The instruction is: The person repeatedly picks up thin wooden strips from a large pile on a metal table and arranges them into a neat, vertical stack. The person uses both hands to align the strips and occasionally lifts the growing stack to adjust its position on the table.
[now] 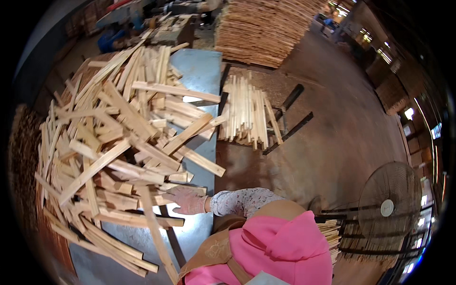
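My right hand (189, 200), in a pinkish knitted work glove, reaches left over the near right part of a big heap of wooden strips. Its fingers stretch out at the strip ends, and the hand looks open with nothing clearly gripped. A short pale strip (195, 190) lies right beside the fingers. Left of the hand, a long strip (156, 232) slants down toward my body over other pieces. The strips (102, 166) lie crossed at many angles on a blue-grey metal table (195, 66). My left hand is not in view.
Beyond the table's right edge, a bundle of thin strips (244, 111) rests on a low dark metal frame (295, 133). Tall stacked boards (266, 31) stand at the back. A large fan (387, 207) is at the right, and a distant person (327, 23) is far behind.
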Motion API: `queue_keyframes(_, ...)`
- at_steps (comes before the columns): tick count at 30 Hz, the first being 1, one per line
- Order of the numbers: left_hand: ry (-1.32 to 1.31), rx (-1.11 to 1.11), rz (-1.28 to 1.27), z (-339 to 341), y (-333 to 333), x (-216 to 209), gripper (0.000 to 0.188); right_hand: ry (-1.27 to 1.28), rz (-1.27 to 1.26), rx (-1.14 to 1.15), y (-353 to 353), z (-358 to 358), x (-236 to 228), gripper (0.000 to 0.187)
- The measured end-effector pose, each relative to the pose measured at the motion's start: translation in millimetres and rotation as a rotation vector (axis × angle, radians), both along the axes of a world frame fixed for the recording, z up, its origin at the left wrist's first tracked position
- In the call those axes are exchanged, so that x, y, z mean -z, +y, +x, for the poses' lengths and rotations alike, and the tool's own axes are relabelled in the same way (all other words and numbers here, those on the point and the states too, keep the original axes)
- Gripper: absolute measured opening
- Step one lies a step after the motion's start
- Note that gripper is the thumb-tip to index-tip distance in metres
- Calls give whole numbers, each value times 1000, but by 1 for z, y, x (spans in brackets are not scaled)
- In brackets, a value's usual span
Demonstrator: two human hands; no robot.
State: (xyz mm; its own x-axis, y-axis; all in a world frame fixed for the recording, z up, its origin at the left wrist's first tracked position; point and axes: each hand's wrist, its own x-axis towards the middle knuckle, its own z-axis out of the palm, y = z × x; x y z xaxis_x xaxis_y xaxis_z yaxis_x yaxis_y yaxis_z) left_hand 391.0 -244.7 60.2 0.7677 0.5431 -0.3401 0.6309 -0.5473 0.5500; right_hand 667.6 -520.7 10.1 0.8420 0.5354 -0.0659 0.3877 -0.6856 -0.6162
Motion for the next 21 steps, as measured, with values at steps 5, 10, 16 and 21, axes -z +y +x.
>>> queue_keyframes(5,-40,-250,27,-57,13,-47,55,-51,56,-45,-3,16,2,61)
queue_keyframes(10,-268,-299,-126,124,98,-81,71,-148,-103,-8,-14,19,-14,69)
queue_keyframes(16,-698,-292,72,327,254,-174,82,-301,-128,-96,-4,13,-13,70)
queue_keyframes(21,-571,-322,111,330,259,-114,91,-254,301,-257,13,37,-76,48)
